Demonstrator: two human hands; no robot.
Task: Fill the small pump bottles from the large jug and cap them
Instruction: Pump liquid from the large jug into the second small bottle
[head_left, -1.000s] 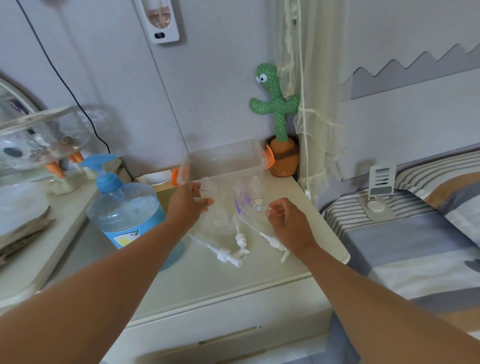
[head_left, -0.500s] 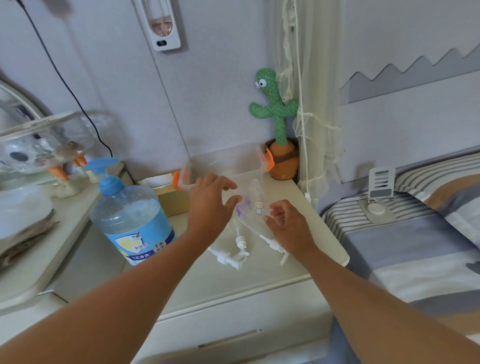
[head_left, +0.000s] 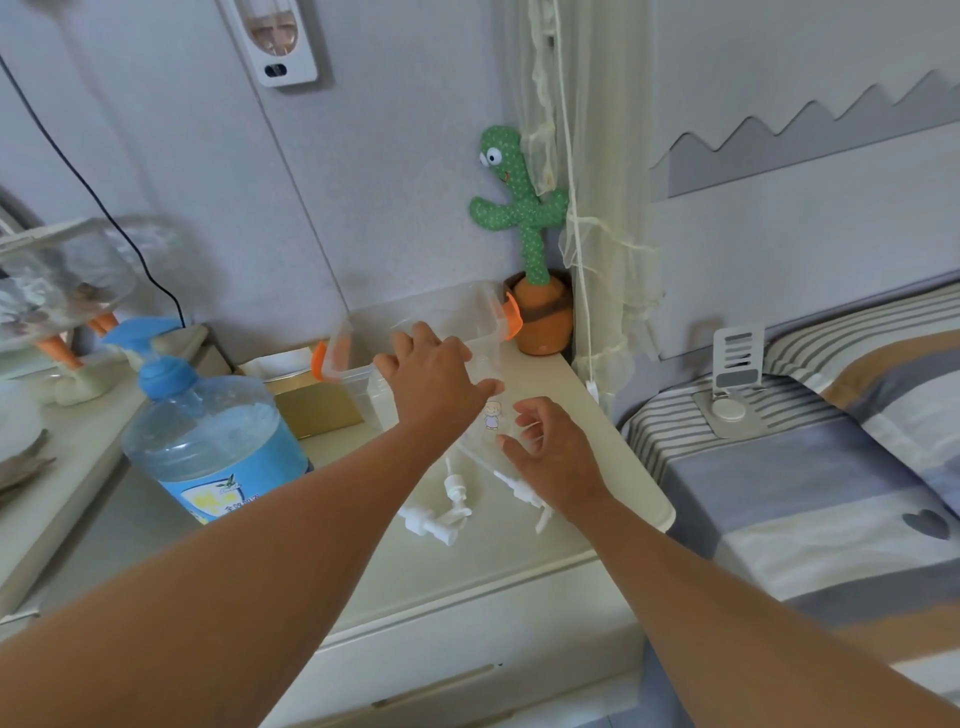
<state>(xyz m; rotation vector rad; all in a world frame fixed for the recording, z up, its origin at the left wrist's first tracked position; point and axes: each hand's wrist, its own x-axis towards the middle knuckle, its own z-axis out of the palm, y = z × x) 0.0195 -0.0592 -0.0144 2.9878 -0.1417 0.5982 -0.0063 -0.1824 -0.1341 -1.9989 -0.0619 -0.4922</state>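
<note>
**Reach toward the small bottles, head view.** The large jug (head_left: 218, 452), blue-capped and part full of blue liquid, is standing upright at the left of the bedside cabinet top (head_left: 493, 571) and is serving here as the reference.

The one small pump bottle (head_left: 491, 415) that is showing is clear and uncapped, marked by a cartoon sticker. It is standing to the right of the jug with its long axis apparently vertical. The left hand (head_left: 434, 382) is reaching out between jug and bottle, back upward, fingers spread wide and bent down. Its palm is hiding what lies beneath, so whether it is gripping anything cannot be told. Its thumb is pointing at the bottle's top.

The right hand (head_left: 553, 457) is hovering on the bottle's far side from the jug, fingers loosely half-curled with a gap at the thumb, holding nothing visible. The bottle is thus lying between the hands, just beside both. By judgement, either hand could close on it with a short inward move.

The three white pump heads (head_left: 431, 519) are lying on their sides right of the jug and nearer the camera, not yet fitted.

Beyond the jug to the right, a clear latch box (head_left: 441, 317) and a cactus toy (head_left: 519, 208) are standing against the wall (head_left: 389, 156). A bed (head_left: 805, 493) is lying farthest right.
</note>
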